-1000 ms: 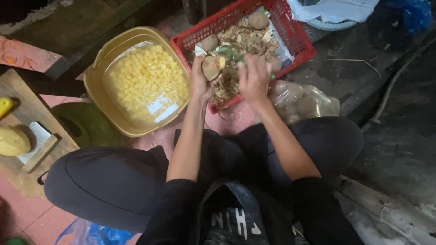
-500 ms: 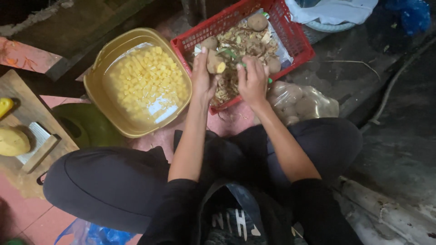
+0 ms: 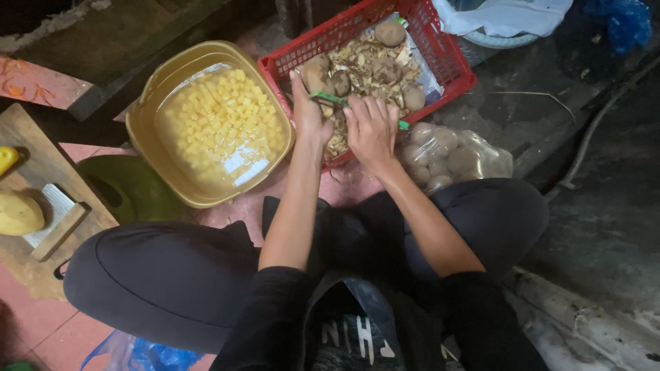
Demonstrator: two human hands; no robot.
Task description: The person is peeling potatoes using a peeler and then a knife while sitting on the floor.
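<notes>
My left hand (image 3: 309,118) reaches over the near rim of a red plastic basket (image 3: 450,58) and grips a brown potato (image 3: 316,73) with its fingertips. My right hand (image 3: 371,127) is beside it, closed on a green-handled peeler (image 3: 330,100) whose blade end points toward the left hand. The basket holds a few unpeeled potatoes (image 3: 390,32) lying on a heap of peelings (image 3: 368,62).
A tan tub (image 3: 148,134) of water with yellow potato cubes stands left of the basket. A clear bag of potatoes (image 3: 447,154) lies by my right knee. At far left a wooden board (image 3: 41,161) carries a peeled potato (image 3: 17,213). A green lid (image 3: 134,185) lies next to it.
The potato in my left hand has moved farther over the basket, away from me. The right hand has come down a little and the peeler now lies between the two hands.
</notes>
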